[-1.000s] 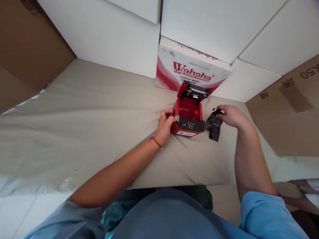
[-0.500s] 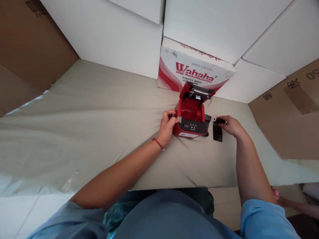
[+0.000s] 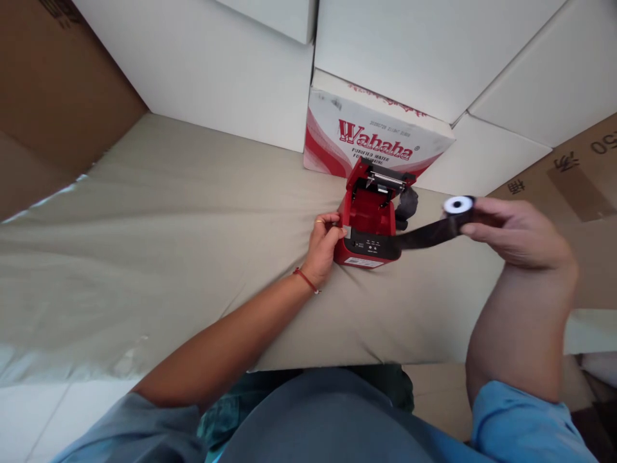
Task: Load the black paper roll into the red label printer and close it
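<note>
A small red printer (image 3: 369, 226) with its lid tipped open stands on the beige cloth-covered table (image 3: 193, 244). My left hand (image 3: 322, 247) grips the printer's left side. My right hand (image 3: 513, 231) is raised to the right of the printer, fingers closed on a black ribbon roll (image 3: 457, 207) with a white core. A strip of black ribbon (image 3: 421, 235) trails from the roll down toward the printer's right side, where more crumpled black ribbon (image 3: 407, 204) lies.
A red and white Wahaha carton (image 3: 380, 138) stands right behind the printer. White boxes (image 3: 216, 71) wall the back of the table. Brown cardboard boxes stand at the far left (image 3: 53, 90) and at the right (image 3: 569, 186).
My right hand has lifted the ribbon roll off the table, up and to the right, pulling out a strip of black ribbon. The left hand has stayed on the printer.
</note>
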`<action>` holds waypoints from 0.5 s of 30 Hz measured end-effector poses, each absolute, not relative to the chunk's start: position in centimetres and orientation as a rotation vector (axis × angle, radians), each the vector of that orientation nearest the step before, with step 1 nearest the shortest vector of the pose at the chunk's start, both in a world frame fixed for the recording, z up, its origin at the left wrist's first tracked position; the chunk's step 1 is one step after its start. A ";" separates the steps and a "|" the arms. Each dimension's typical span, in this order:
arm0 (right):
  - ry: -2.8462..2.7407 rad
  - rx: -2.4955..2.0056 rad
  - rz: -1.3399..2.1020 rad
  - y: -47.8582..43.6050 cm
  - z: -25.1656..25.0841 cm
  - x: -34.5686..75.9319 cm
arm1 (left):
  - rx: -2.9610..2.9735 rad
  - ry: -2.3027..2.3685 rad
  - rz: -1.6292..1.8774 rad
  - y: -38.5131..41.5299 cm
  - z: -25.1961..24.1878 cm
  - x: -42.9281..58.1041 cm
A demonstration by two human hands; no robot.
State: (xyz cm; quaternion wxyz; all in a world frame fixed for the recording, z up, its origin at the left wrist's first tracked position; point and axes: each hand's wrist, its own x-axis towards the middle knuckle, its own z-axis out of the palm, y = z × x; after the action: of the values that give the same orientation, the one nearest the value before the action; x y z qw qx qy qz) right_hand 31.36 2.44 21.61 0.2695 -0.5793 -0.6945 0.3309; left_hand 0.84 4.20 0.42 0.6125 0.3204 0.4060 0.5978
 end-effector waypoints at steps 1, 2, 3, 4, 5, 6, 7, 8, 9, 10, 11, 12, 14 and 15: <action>-1.962 -1.525 0.979 3.4 21.8 29.9 | 0.740 0.945 1.378 4.2 0.5 0.8; -2.039 -1.497 1.067 4.4 21.8 28.4 | 0.749 0.957 1.379 4.1 0.6 0.8; -2.108 -1.479 1.141 5.5 21.7 27.0 | 0.768 0.974 1.379 4.0 0.6 0.8; -2.180 -1.472 1.177 6.5 21.5 25.6 | 0.800 0.995 1.381 3.9 0.7 0.7; -2.264 -1.493 1.165 7.4 21.2 24.4 | 0.846 1.024 1.389 3.7 0.7 0.7; -2.361 -1.540 1.106 8.2 20.8 23.3 | 0.909 1.059 1.407 3.6 0.7 0.6; -2.461 -1.606 1.010 8.7 20.4 22.2 | 0.991 1.101 1.438 3.4 0.6 0.6; -2.552 -1.682 0.892 9.1 19.9 21.2 | 1.093 1.147 1.483 3.2 0.6 0.5; -2.624 -1.757 0.765 9.3 19.5 20.3 | 1.216 1.189 1.542 3.0 0.6 0.3; -2.676 -1.817 0.644 9.4 19.0 19.4 | 1.359 1.217 1.606 2.8 0.7 0.2; -2.712 -1.860 0.538 9.3 18.6 18.7 | 1.520 1.222 1.664 2.6 0.8 0.1; -2.737 -1.885 0.444 9.3 18.1 18.1 | 1.693 1.199 1.706 2.4 0.9 -0.1; -2.768 -1.921 0.290 9.2 17.2 17.2 | 2.024 1.082 1.737 2.0 1.1 -0.3; -2.775 -1.938 0.232 9.2 16.7 17.0 | 2.154 1.017 1.739 1.9 1.2 -0.3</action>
State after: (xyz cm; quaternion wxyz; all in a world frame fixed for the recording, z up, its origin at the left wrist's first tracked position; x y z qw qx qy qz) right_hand 17.04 9.19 16.68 -0.1254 -0.5668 -0.8114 0.0678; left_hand -0.34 1.89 1.17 0.0959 0.7271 0.3432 0.5868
